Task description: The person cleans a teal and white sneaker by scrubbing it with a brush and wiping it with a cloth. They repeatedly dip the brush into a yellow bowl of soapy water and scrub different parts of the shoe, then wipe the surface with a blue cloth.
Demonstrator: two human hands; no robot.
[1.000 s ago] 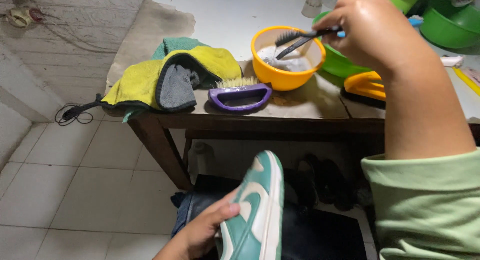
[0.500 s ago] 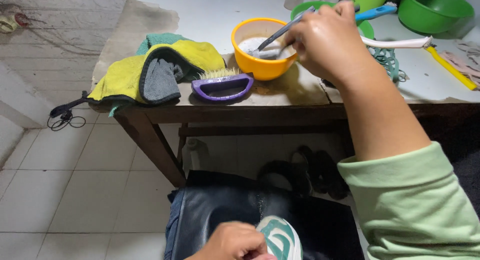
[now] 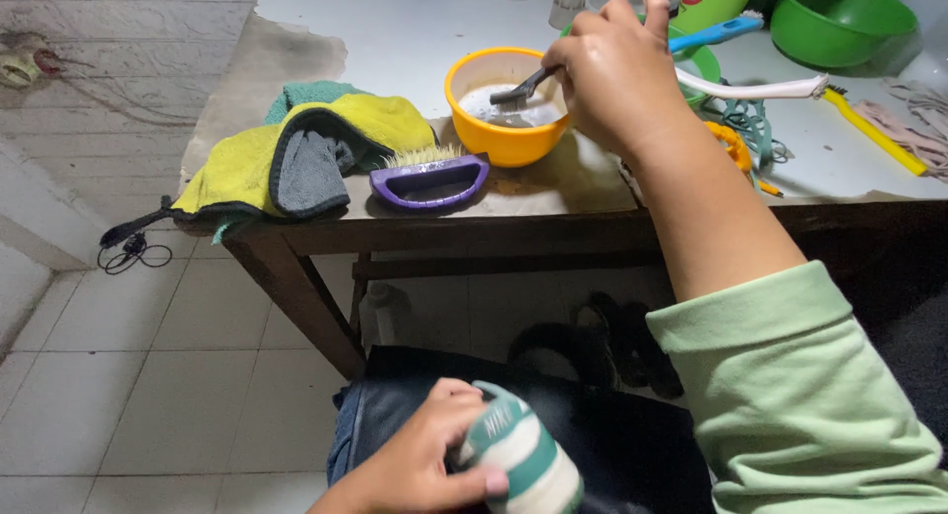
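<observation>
I see my right hand (image 3: 617, 75) closed around a small brush (image 3: 520, 89), bristles in the yellow bowl (image 3: 494, 129) at twelve o'clock; my left hand (image 3: 420, 465) grips a green-and-white sneaker (image 3: 523, 455) at six, probably by its heel.

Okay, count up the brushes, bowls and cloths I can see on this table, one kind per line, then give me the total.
Brushes: 4, namely the small brush dipped in the yellow bowl, the purple scrub brush, the white brush and the yellow brush.
Bowls: 2, the yellow bowl and the green bowl.
Cloths: 2, the yellow cloth and the teal cloth.
Total: 8
</observation>
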